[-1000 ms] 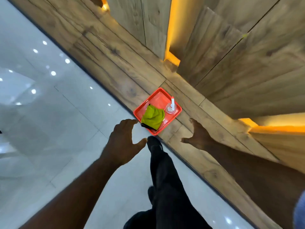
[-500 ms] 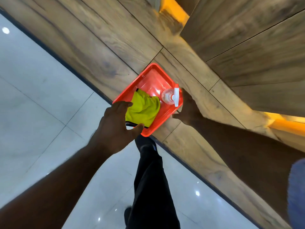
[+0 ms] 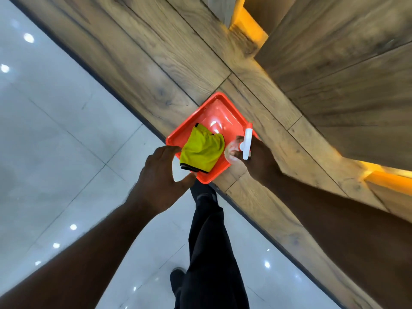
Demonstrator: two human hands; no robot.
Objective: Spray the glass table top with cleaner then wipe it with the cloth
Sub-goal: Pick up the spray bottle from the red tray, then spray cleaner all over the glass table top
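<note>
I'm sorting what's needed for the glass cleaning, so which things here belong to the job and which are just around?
For the job:
spray bottle, right hand closed on it
yellow cloth in the red tray
left hand open at the tray's near corner

Just around:
wooden step
white tile floor
No glass table shows.

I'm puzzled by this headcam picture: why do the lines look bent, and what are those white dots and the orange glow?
Head view: the wide-angle lens bows the floor seams and wooden edges; white dots are ceiling lights mirrored in the glossy floor; glare also streaks the red tray; amber strip lighting glows between wood panels; the spray bottle in the right hand is slightly blurred.
</note>
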